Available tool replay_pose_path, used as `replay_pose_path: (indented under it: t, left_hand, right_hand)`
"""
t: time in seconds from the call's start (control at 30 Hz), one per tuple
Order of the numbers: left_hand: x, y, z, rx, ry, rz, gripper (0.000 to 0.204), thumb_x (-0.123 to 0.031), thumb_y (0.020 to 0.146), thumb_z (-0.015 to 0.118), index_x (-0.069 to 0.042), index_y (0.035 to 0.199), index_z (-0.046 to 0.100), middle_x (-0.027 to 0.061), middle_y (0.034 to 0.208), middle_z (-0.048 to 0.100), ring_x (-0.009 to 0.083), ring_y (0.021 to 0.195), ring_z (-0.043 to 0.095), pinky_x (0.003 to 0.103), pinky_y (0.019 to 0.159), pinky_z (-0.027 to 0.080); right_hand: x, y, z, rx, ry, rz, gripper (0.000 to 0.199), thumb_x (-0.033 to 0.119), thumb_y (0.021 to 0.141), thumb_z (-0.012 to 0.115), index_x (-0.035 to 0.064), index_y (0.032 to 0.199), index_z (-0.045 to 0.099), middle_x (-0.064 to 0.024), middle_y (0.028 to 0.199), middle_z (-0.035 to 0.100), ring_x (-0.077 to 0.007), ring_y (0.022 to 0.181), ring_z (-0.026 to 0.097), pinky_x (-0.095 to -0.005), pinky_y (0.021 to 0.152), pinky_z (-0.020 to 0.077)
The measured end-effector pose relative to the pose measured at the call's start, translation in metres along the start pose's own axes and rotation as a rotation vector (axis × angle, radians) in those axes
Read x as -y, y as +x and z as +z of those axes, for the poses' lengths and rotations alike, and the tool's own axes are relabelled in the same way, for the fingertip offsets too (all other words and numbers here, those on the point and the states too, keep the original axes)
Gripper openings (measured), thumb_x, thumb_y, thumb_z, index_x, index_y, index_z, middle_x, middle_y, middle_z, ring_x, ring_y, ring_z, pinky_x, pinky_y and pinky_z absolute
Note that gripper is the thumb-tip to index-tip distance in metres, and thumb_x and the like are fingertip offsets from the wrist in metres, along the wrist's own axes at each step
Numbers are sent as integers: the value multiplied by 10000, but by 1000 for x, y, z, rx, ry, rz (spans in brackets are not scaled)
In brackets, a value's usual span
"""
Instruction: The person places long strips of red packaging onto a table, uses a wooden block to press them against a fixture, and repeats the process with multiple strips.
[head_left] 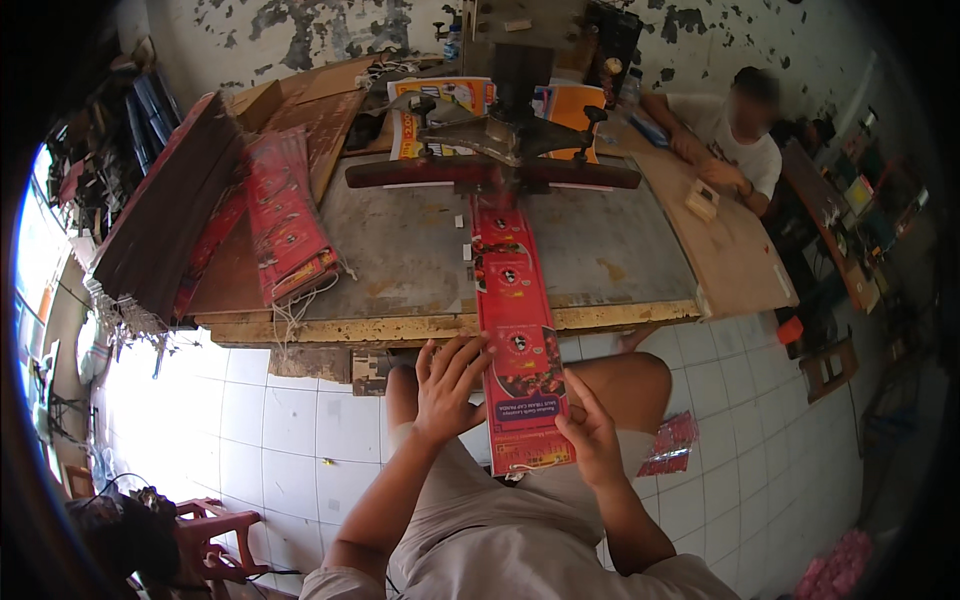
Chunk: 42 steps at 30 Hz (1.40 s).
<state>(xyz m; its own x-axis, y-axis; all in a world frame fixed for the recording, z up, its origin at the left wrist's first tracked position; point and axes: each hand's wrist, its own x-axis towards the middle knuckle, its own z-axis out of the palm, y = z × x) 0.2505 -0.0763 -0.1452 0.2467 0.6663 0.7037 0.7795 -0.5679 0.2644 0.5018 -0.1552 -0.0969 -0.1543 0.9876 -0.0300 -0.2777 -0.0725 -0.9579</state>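
A long red stack of printed packaging sheets (513, 305) runs from beneath the dark bar of a press (500, 172) across the table and over its front edge above my lap. My left hand (448, 385) has its fingers spread, the tips touching the stack's left edge just off the table. At the right edge, nearer to me, my right hand (592, 435) stretches its index finger along the side, and its thumb lies against the sheets. Neither hand is closed round the stack. A pale cord loop shows at its near end.
More red printed strips (285, 215) tied with string lie at the table's left, beside a tall dark brown stack (165, 215). Across the table's right corner sits another person (735, 150) near a small wooden block (702, 200). A red stool (215, 540) stands at lower left.
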Motion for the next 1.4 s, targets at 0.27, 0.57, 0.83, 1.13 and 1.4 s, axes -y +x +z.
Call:
replay_pose_path:
  t: [0.27, 0.57, 0.83, 1.13, 1.4]
  left_hand:
    - [11, 41, -6, 142, 24, -64, 726, -336, 903, 797, -143, 1569, 582, 44, 1673, 552, 290, 1564, 482, 576, 1334, 242]
    - [20, 50, -4, 159, 106, -49, 772, -364, 898, 802, -128, 1592, 560, 49, 1696, 535, 292, 1553, 497, 581, 1302, 290]
    - [10, 55, -3, 143, 101, -120, 643, -296, 985, 714, -127, 1590, 579, 31, 1697, 555, 289, 1541, 524, 542, 1289, 302]
    - [13, 57, -1, 167, 140, -115, 711, -320, 944, 725, -111, 1605, 562, 40, 1720, 529, 294, 1534, 521, 553, 1284, 293]
    - [12, 59, -4, 189, 131, -118, 706, -325, 957, 719, -95, 1605, 557, 47, 1723, 525, 304, 1535, 517, 565, 1278, 296]
  right_hand:
    - [2, 63, -4, 32, -19, -35, 689, 79, 1143, 623, -14, 1742, 296, -128, 1335, 748, -111, 1187, 685, -286, 1065, 528]
    - [2, 106, -2, 21, -34, -35, 674, 66, 1143, 621, -13, 1739, 317, -113, 1264, 769, -86, 1113, 685, -271, 1019, 537]
    - [28, 104, 9, -35, -440, -76, 654, 124, 1134, 653, -2, 1716, 384, -117, 1197, 817, -76, 1149, 691, -273, 1095, 490]
    - [10, 111, 6, -52, -139, -69, 651, 155, 1135, 662, -11, 1706, 398, -118, 1167, 833, -82, 1142, 708, -268, 1122, 476]
    - [9, 111, 4, -42, -222, -118, 636, 51, 1141, 617, -31, 1716, 357, -169, 1301, 778, -95, 1113, 720, -267, 1002, 568]
